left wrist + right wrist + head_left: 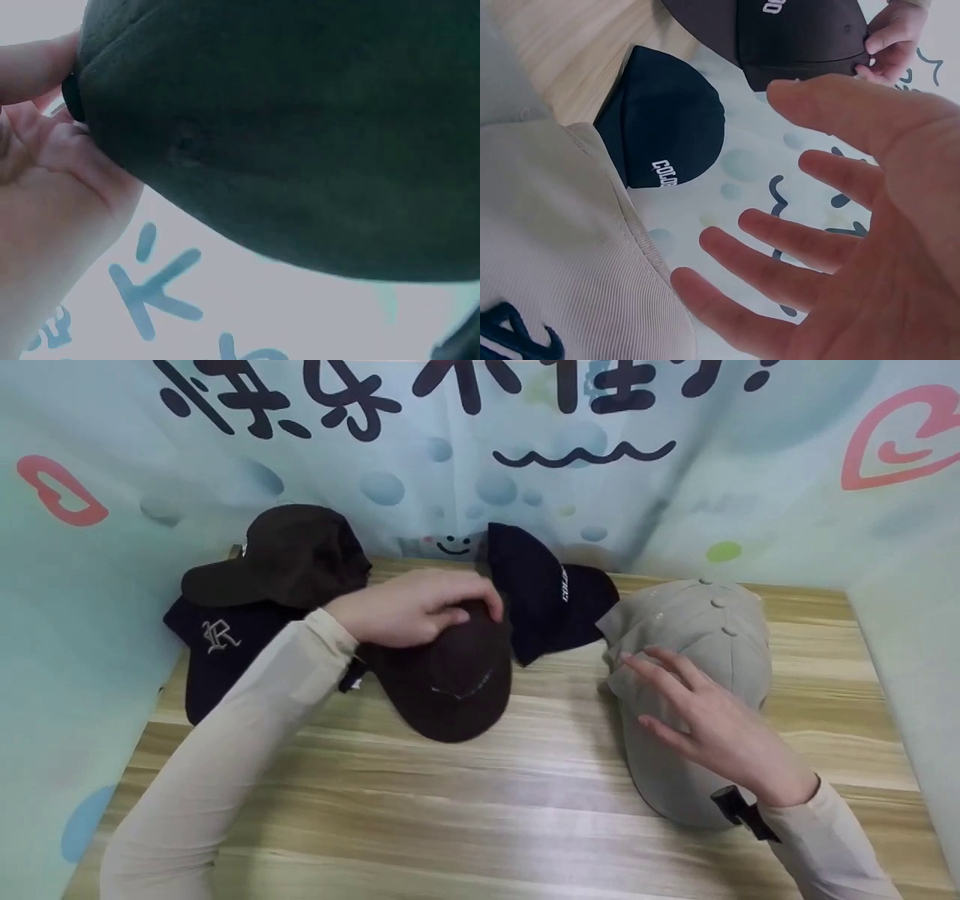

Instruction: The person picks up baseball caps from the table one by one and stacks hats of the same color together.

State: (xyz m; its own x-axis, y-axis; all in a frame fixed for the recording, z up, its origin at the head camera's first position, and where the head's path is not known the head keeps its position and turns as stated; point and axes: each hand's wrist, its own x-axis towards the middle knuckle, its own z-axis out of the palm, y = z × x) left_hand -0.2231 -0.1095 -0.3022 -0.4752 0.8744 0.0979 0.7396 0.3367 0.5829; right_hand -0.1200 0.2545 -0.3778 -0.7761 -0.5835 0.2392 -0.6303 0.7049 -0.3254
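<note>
My left hand (412, 607) pinches a dark brown cap (469, 690) at the top of its crown, between thumb and fingers. The cap's brim points toward me, and small lettering runs across its front. In the left wrist view the crown (285, 150) fills most of the picture, with a dark button beside the fingers. My right hand (705, 720) is over a stack of beige caps (731, 637), fingers spread and holding nothing. In the right wrist view its palm (900, 240) faces the beige cap (585, 217), which bears dark blue embroidery.
A navy cap (540, 600) with white lettering leans at the back, between the brown cap and the beige stack. At the back left, another dark brown cap (292, 555) lies on a navy cap with an R (225, 660). Printed cloth (450, 472) stands behind the wooden table (487, 825).
</note>
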